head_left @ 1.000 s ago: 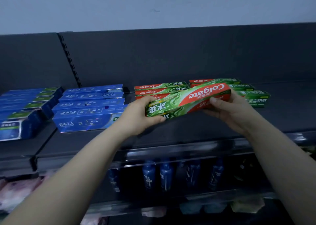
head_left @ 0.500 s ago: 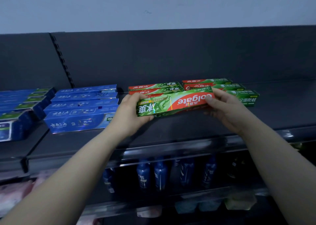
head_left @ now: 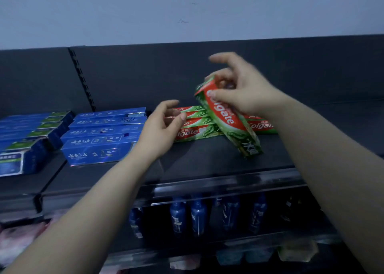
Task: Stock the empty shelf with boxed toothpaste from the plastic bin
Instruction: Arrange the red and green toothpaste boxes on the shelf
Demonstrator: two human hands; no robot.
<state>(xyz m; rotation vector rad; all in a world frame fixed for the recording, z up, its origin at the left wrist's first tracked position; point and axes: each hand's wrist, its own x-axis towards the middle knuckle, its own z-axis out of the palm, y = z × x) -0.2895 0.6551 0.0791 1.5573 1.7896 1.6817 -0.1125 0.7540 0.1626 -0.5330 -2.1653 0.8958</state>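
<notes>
My right hand [head_left: 241, 92] grips the upper end of a green-and-red Colgate box [head_left: 228, 119], which stands tilted with its lower end on the dark shelf [head_left: 207, 159]. Behind it lie several more Colgate boxes [head_left: 193, 131] flat in rows. My left hand [head_left: 161, 128] hovers with loosely curled fingers over the left ends of those boxes and holds nothing. The plastic bin is out of view.
Blue toothpaste boxes [head_left: 104, 134] lie stacked left of the Colgate rows, and more blue-and-green boxes [head_left: 27, 140] fill the neighbouring bay. Blue bottles [head_left: 197, 215] stand on the shelf below. The shelf's right part [head_left: 342, 117] is bare dark board.
The box that both hands held level has come down among the rows. My left hand has let go. My right hand now tilts a Colgate box steeply upward.
</notes>
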